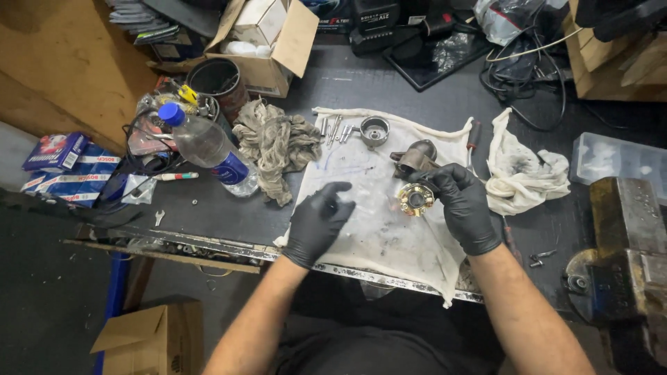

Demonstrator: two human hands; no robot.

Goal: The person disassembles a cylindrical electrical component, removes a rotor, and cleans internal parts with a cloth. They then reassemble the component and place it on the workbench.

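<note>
Just right of the frame's centre, the right hand [464, 207], in a black glove, pinches a small round brass-coloured ring part with a dark centre hole [415, 199] between thumb and fingertips; the grip closes on its right edge, holding it just above the stained white cloth [379, 229] spread over the dark counter [229, 208]. The left hand [317, 223], also black-gloved, rests to the left of the part, fingers loosely curled and holding nothing, on or just over the cloth; I cannot tell which.

Just above the held part lies a grey metal motor housing [415, 157], rounded and dull. Higher on the cloth sit a shallow round metal cap [374, 130] and a few slim metal bolts [335, 129].

A crumpled grey rag [276, 147], coarse and frayed, lies left of the cloth, beside a clear plastic bottle with a blue cap [205, 146] lying tilted. A second white rag [521, 170] is bunched at the right. In the upper left of centre, an open cardboard box [271, 48] holds white packages, next to a dark round tin [217, 80]. A heavy metal vise [625, 257] fills the lower right.
</note>
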